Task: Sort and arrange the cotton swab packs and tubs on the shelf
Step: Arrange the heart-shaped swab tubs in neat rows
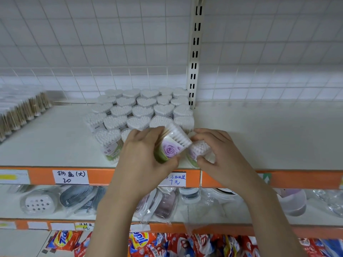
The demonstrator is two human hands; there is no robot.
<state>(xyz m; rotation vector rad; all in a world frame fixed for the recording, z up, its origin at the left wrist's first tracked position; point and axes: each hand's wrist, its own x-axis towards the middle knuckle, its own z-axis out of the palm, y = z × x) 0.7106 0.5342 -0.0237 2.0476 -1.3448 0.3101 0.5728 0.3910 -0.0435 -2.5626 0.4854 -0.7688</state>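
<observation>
My left hand (143,154) grips a heart-shaped tub of cotton swabs (171,144) with a purple rose label, tilted so its white swab tips point up and right. My right hand (220,153) curls its fingers around a second tub (199,148) standing at the shelf's front edge. Behind both hands, several rows of the same heart-shaped tubs (143,110) stand packed together on the white shelf (259,138). One tub (109,143) stands at the front left of that block.
Flat packs of wooden-stick swabs (22,110) lie in a row at the far left of the shelf. A slotted metal upright (194,58) rises behind the tubs. Orange shelf edges carry price labels (70,176). Soap dishes and detergent bags fill the lower shelves.
</observation>
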